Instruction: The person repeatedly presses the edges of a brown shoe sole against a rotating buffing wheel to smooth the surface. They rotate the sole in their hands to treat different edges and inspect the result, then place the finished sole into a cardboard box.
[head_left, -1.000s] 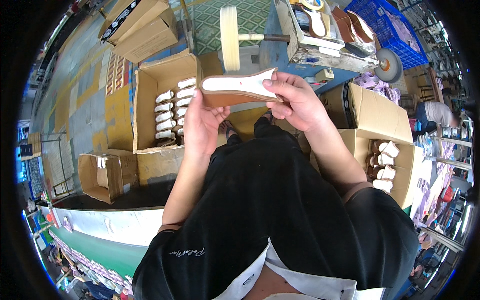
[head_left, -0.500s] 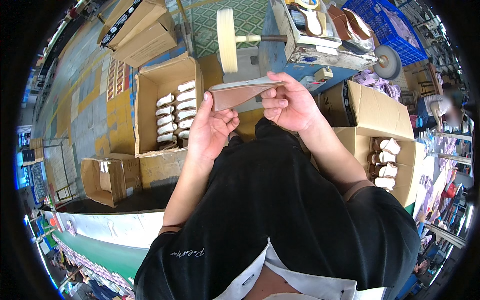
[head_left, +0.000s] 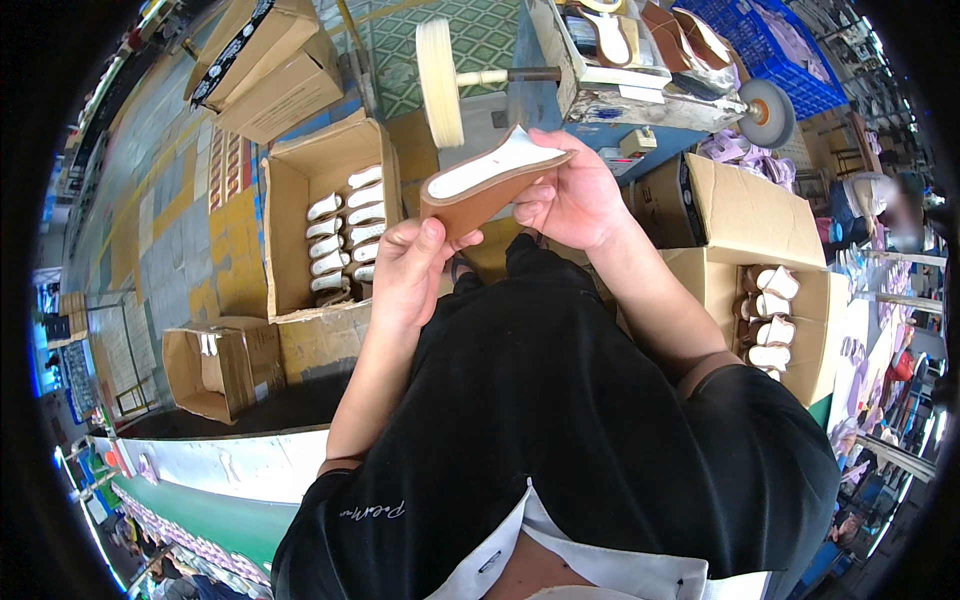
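Observation:
Between my two hands is a brown wedge shoe sole (head_left: 485,200) with a white upper face, tilted so that face shows. My left hand (head_left: 410,265) grips its thick heel end, thumb on the near side. Around the narrower toe end, my right hand (head_left: 575,195) is closed, fingers beneath and thumb along the far edge. Just beyond the sole, a pale roller wheel (head_left: 440,85) sits on a shaft from the blue grinding machine (head_left: 540,120); the sole is apart from it.
An open cardboard box (head_left: 285,240) at left holds rows of soles; another carton (head_left: 815,345) with soles stands at right. A smaller box (head_left: 185,375) is at lower left. On the machine top lies a tray of soles (head_left: 612,40), beside a grey wheel (head_left: 768,112) and a blue crate (head_left: 770,60).
Both hands have turned the sole so its white face now tips toward me. My left hand has lowered slightly and wrapped further around the heel end.

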